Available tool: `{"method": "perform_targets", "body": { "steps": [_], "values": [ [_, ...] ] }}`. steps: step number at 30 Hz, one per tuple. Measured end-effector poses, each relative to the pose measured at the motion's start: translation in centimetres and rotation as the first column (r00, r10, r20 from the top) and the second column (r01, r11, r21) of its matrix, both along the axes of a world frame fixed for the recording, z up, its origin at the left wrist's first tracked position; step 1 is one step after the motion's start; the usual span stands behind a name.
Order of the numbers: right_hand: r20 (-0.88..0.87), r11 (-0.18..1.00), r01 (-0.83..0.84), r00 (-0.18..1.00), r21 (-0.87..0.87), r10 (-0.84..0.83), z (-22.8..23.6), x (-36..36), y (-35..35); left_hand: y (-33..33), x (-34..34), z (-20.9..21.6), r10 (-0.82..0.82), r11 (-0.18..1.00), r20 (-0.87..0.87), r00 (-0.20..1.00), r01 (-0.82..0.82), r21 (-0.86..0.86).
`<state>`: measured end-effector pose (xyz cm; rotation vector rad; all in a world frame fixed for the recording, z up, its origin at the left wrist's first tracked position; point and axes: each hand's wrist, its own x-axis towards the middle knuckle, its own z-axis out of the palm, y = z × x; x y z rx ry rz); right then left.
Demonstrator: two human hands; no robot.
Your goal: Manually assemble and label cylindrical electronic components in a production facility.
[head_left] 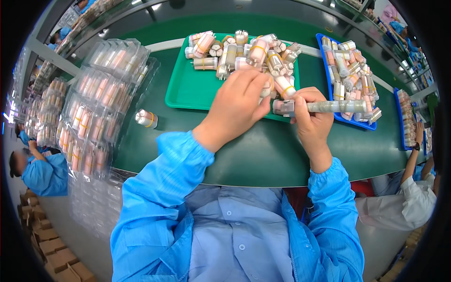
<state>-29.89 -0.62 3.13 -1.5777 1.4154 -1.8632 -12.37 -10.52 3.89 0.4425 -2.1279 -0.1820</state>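
Note:
My right hand [307, 120] is closed around a long grey tube [336, 106] that ends in a bundle of small pink-and-white cylinders at its left tip. My left hand [237, 105] reaches over the front edge of the green tray [185, 89] and its fingers close on a rubber-banded bundle of cylinders [268, 87] beside that tip. Several more banded bundles are heaped at the tray's far side. Both forearms wear blue sleeves.
A blue tray [325, 66] of bundles lies to the right. One loose bundle [146, 118] lies on the green belt [263, 150]. Stacked clear blister trays [101, 101] full of cylinders stand at left. Other workers sit at left and right; cardboard boxes [51, 246] are on the floor.

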Motion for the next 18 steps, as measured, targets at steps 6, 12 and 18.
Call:
{"method": "perform_targets", "body": {
  "steps": [6,12,18],
  "values": [
    [-0.093,0.991,-0.130,0.987,-0.012,0.128,0.4,1.7,0.9,4.5,5.9,-0.5,-0.125,0.946,0.138,0.983,0.076,0.316],
    [-0.287,0.978,-0.192,0.945,-0.087,0.160,0.0,3.7,0.0,4.5,6.5,-3.0,-0.165,0.866,0.059,0.984,0.116,0.487],
    [-0.300,0.977,-0.213,0.932,0.004,0.205,-0.6,3.7,-0.7,4.7,6.4,-3.8,-0.166,0.793,0.046,0.985,0.106,0.600]
  ]
}}
